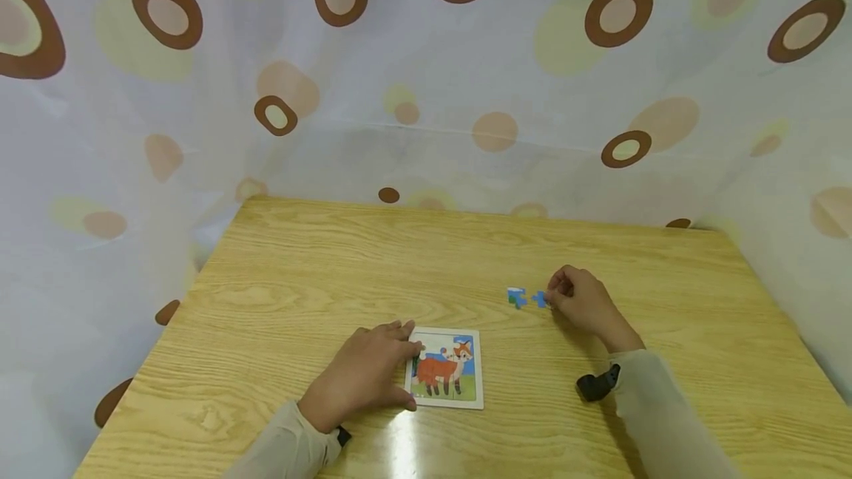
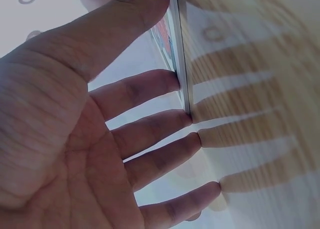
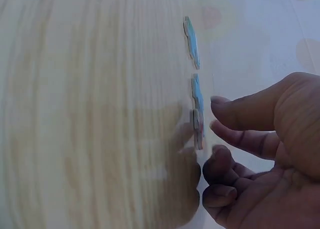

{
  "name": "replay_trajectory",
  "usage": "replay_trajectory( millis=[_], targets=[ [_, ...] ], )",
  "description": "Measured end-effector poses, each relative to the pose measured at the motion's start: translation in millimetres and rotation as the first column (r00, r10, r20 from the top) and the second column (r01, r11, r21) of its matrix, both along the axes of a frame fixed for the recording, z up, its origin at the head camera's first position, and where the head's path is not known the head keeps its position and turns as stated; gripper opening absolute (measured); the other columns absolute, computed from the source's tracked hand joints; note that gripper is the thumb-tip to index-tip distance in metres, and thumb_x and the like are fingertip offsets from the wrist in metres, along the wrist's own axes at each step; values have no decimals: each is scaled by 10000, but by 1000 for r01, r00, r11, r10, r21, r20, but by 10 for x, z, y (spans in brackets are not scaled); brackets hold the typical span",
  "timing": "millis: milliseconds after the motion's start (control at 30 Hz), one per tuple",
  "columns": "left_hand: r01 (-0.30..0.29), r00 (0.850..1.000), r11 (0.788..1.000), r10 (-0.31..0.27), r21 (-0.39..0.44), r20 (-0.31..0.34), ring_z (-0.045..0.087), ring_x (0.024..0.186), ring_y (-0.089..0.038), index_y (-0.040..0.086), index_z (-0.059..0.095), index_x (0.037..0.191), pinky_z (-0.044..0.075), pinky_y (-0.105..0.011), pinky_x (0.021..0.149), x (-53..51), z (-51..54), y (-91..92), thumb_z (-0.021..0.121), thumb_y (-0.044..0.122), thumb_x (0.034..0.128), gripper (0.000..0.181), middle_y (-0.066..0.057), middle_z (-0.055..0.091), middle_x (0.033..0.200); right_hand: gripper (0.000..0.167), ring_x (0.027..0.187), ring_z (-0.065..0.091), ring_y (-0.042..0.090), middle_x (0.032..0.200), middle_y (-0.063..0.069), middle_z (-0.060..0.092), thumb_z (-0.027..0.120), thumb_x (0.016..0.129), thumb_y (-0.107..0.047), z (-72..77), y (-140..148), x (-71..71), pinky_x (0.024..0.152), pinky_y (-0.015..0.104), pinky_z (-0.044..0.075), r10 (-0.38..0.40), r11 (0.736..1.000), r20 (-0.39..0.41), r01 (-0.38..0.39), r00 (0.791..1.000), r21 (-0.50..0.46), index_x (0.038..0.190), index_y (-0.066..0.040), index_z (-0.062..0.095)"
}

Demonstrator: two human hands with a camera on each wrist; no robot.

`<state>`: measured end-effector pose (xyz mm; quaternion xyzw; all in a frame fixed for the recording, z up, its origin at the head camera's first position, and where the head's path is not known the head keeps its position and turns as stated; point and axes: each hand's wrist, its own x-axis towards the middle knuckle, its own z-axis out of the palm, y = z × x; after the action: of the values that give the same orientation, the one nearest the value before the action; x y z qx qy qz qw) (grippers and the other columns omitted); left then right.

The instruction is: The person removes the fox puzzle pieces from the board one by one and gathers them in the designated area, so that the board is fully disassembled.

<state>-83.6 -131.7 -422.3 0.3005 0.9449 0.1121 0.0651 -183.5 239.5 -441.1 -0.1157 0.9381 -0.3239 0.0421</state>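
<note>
A square fox jigsaw puzzle (image 1: 442, 373) in a white frame lies on the table, with a pale gap in the upper left of its picture. My left hand (image 1: 369, 368) rests against its left side, fingers spread and fairly straight. In the left wrist view, fingertips (image 2: 182, 118) touch the frame's edge (image 2: 181, 54). To the right, a blue, green and white puzzle piece (image 1: 515, 296) lies beside a blue piece (image 1: 540, 299). My right hand (image 1: 586, 307) hovers at the blue piece; the right wrist view shows thumb and index finger just apart from it. The hand partly hides that piece.
The wood-grain table (image 1: 319, 265) reaches back to a white curtain (image 1: 413, 146) patterned with brown and yellow ovals, which also hangs at both sides. A black wrist strap (image 1: 597, 384) sits at my right cuff.
</note>
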Motion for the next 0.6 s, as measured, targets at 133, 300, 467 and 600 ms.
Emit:
replay_trajectory(
  millis=[133,300,467,600],
  targets=[
    [0,1000,1000,0,2,12,538,1360,-320,136,712,1322,516,-564,968,6,9,1,920,522,703,759,-134,560,1497,190,891,523,311,1013,203,551,677,1004,-110,6,-81,29,729,430,465,-27,1000,-30,26,999,-16,1086,42,598],
    [-28,998,1000,27,4,58,506,1376,-328,127,702,1312,510,-582,967,40,32,-10,936,484,710,737,-143,535,1512,227,903,527,314,1081,229,521,656,1024,-153,85,-344,102,719,427,480,14,999,-20,-15,1000,-45,1126,38,587],
    [-63,995,998,65,-26,69,505,1354,-373,105,701,1195,513,-631,928,73,82,-9,972,485,647,719,-203,503,1512,205,834,485,239,984,141,534,666,1022,-176,136,-646,244,699,375,441,155,987,11,-155,988,-42,1093,9,616],
    [-25,1000,1000,25,-11,1,494,1370,-369,110,681,1248,503,-574,991,71,73,36,947,570,639,809,-203,495,1524,198,826,489,207,964,98,535,683,1013,-187,157,-868,370,693,359,441,225,974,44,-223,973,-47,1101,-15,637]
  ],
)
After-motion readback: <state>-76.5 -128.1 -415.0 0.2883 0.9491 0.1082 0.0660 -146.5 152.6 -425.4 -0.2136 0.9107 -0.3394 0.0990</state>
